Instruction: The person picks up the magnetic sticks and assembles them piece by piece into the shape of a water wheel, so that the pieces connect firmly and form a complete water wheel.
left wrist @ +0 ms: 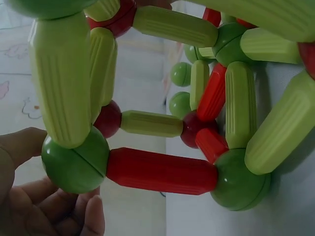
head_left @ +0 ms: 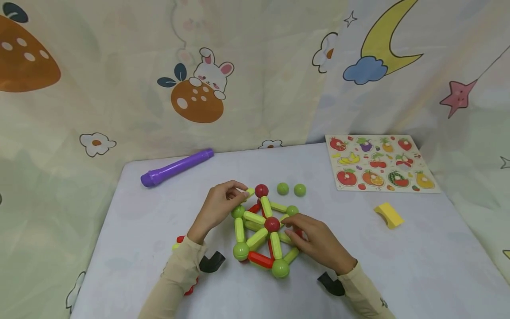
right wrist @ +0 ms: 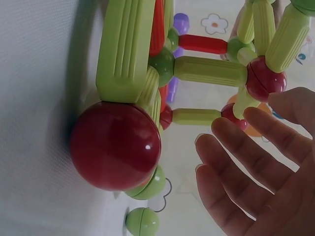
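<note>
A building-set frame of yellow-green rods (head_left: 256, 239), red rods (head_left: 260, 259) and green and red balls stands on the table. Its top centre is a red ball (head_left: 272, 224), where several rods meet. My left hand (head_left: 218, 204) is at the frame's back left corner. In the left wrist view its thumb and curled fingers lie at a green ball (left wrist: 76, 162) joined to a red rod (left wrist: 162, 170). On the frame's right, my right hand (head_left: 318, 239) has its fingers loosely extended and spread, fingertips close to the top red ball (right wrist: 266, 81) in the right wrist view.
Two loose green balls (head_left: 283, 188) lie behind the frame. A purple stick (head_left: 177, 167) lies at the back left, a fruit picture board (head_left: 382, 164) at the back right. A yellow arched block (head_left: 388, 215) sits to the right. Red pieces (head_left: 191, 290) show partly behind the left sleeve.
</note>
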The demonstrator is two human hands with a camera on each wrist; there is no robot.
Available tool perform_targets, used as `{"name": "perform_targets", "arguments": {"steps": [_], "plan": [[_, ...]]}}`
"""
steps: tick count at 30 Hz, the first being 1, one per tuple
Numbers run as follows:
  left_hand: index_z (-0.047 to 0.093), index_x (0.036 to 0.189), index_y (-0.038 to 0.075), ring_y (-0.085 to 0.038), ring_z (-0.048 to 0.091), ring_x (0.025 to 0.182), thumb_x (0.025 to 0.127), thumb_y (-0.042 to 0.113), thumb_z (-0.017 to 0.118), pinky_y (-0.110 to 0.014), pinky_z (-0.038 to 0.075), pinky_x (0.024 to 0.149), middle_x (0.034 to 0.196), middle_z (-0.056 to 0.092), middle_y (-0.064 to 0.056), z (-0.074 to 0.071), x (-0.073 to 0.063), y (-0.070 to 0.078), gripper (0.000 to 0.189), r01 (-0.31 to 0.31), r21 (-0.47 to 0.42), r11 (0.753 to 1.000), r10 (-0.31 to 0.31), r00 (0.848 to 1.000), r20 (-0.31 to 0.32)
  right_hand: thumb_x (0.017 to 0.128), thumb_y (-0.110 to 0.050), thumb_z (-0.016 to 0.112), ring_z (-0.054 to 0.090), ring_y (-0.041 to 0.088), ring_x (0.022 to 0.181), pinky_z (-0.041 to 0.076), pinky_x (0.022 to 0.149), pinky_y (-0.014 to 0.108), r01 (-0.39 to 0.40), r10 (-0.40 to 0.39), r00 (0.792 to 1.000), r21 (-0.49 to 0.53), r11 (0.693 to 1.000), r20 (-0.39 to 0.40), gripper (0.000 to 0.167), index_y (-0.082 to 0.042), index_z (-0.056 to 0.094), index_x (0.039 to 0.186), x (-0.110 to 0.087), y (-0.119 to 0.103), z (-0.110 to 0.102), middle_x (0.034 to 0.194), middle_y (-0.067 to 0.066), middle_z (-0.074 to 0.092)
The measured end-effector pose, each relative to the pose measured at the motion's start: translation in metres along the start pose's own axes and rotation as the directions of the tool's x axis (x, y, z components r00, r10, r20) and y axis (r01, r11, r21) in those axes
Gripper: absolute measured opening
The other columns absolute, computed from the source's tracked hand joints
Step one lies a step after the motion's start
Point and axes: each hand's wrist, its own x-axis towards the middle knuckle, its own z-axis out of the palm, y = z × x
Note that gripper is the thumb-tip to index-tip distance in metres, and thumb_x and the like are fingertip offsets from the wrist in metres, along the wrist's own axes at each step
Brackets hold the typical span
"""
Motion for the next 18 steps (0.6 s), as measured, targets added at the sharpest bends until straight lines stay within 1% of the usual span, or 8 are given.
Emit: {"name": "perform_targets", "arguments": {"steps": [3, 6, 8, 11, 14, 16, 18], "plan": [[0.07, 0.108, 0.012, -0.013, 0.062, 0.074, 0.092, 0.026, 0.064, -0.028, 0.049, 0.06, 0.084, 0.07, -0.005, 0.0023, 0.0003, 0.001, 0.022, -0.007, 0.055, 0.998, 0.007, 1.0, 0.001, 0.088, -0.016, 0.07, 0.05, 0.002, 0.077, 0.052, 0.066, 0.026, -0.003, 0.003, 1.0, -0.002, 1.0, 0.0, 0.025, -0.015, 0.065, 0.112, 0.0, 0.0002, 0.0001, 0.093, -0.015, 0.057], [0.072, 0.107, 0.012, -0.012, 0.063, 0.077, 0.092, 0.028, 0.064, -0.029, 0.05, 0.064, 0.084, 0.07, 0.002, 0.0041, -0.0004, 0.0019, 0.023, -0.014, 0.1, 0.995, 0.016, 1.0, -0.018, 0.088, -0.016, 0.07, 0.05, 0.002, 0.077, 0.053, 0.066, 0.027, -0.005, 0.005, 1.0, 0.001, 1.0, -0.001, 0.024, -0.015, 0.065, 0.111, 0.0001, 0.0002, 0.0001, 0.093, -0.015, 0.057], [0.073, 0.106, 0.013, -0.012, 0.065, 0.079, 0.093, 0.03, 0.063, -0.03, 0.052, 0.067, 0.086, 0.071, 0.004, 0.0047, -0.0012, 0.0025, 0.023, -0.015, 0.11, 0.994, 0.018, 0.999, -0.029, 0.088, -0.016, 0.07, 0.05, 0.002, 0.076, 0.052, 0.065, 0.027, -0.005, 0.005, 1.0, 0.002, 1.0, -0.002, 0.024, -0.015, 0.065, 0.111, 0.0004, 0.0, 0.0001, 0.092, -0.015, 0.057], [0.073, 0.106, 0.014, -0.012, 0.067, 0.083, 0.093, 0.032, 0.063, -0.032, 0.053, 0.072, 0.091, 0.072, 0.004, 0.0052, -0.0025, 0.0032, 0.024, -0.008, 0.1, 0.995, 0.011, 0.999, -0.032, 0.087, -0.015, 0.071, 0.05, 0.002, 0.075, 0.052, 0.063, 0.026, 0.0, 0.0, 1.0, 0.004, 1.0, -0.004, 0.024, -0.015, 0.065, 0.111, 0.0008, 0.0001, 0.0002, 0.09, -0.015, 0.056], [0.073, 0.108, 0.014, -0.011, 0.068, 0.084, 0.092, 0.032, 0.064, -0.032, 0.053, 0.074, 0.092, 0.073, 0.004, 0.004, -0.0052, 0.0031, 0.026, 0.003, 0.093, 0.996, -0.002, 1.0, -0.004, 0.087, -0.015, 0.071, 0.049, 0.002, 0.074, 0.051, 0.063, 0.025, 0.003, -0.003, 1.0, 0.007, 1.0, -0.001, 0.025, -0.015, 0.065, 0.111, 0.0007, 0.0005, 0.0005, 0.089, -0.015, 0.056], [0.072, 0.11, 0.012, -0.011, 0.066, 0.079, 0.091, 0.031, 0.065, -0.031, 0.051, 0.069, 0.09, 0.073, 0.004, 0.0034, -0.0065, 0.0025, 0.027, 0.003, 0.101, 0.995, -0.007, 0.999, 0.033, 0.087, -0.015, 0.071, 0.049, 0.002, 0.074, 0.051, 0.063, 0.025, 0.002, -0.002, 1.0, 0.002, 1.0, -0.001, 0.025, -0.015, 0.065, 0.111, 0.0006, 0.0004, 0.0003, 0.09, -0.015, 0.057], [0.071, 0.111, 0.011, -0.01, 0.062, 0.072, 0.091, 0.03, 0.066, -0.028, 0.048, 0.063, 0.084, 0.071, 0.005, 0.0041, -0.0068, 0.0006, 0.028, -0.004, 0.123, 0.992, -0.004, 0.998, 0.065, 0.087, -0.015, 0.071, 0.049, 0.002, 0.075, 0.051, 0.063, 0.025, 0.0, 0.0, 1.0, -0.002, 1.0, -0.001, 0.025, -0.015, 0.065, 0.111, 0.0002, 0.0006, -0.0001, 0.09, -0.015, 0.057]]}}
